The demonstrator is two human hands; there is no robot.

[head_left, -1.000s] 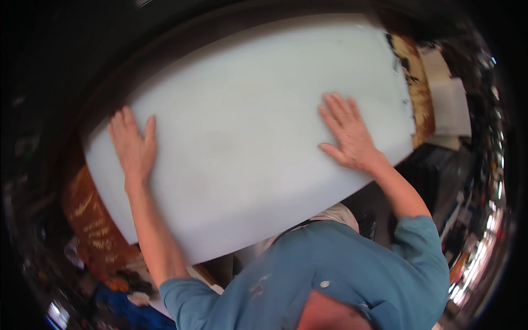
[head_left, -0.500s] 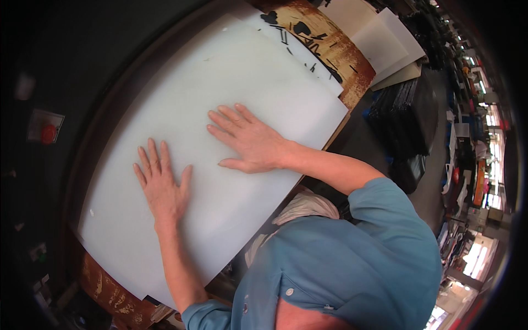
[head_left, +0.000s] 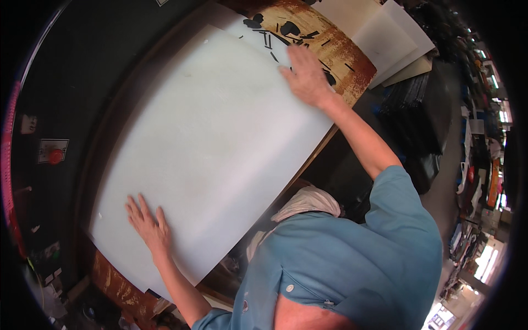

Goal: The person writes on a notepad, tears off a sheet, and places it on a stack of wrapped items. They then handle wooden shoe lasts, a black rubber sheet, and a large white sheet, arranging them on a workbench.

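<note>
A red button [head_left: 55,156] sits on the dark wall at far left. One big white sheet [head_left: 209,148] lies slanted across the brown tabletop [head_left: 344,58]. The left hand [head_left: 147,226] presses flat on its near lower corner, fingers spread, gripping nothing. The right hand [head_left: 306,77] lies open across the sheet's far edge, over black scraps [head_left: 289,27]. Further right, two pale sheets [head_left: 379,38] overlap, partly covering the tabletop's end

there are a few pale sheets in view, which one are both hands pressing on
The big white sheet on the rust-brown board, under the left hand and right hand; the smaller pale sheets lie stacked beyond, untouched.
</note>
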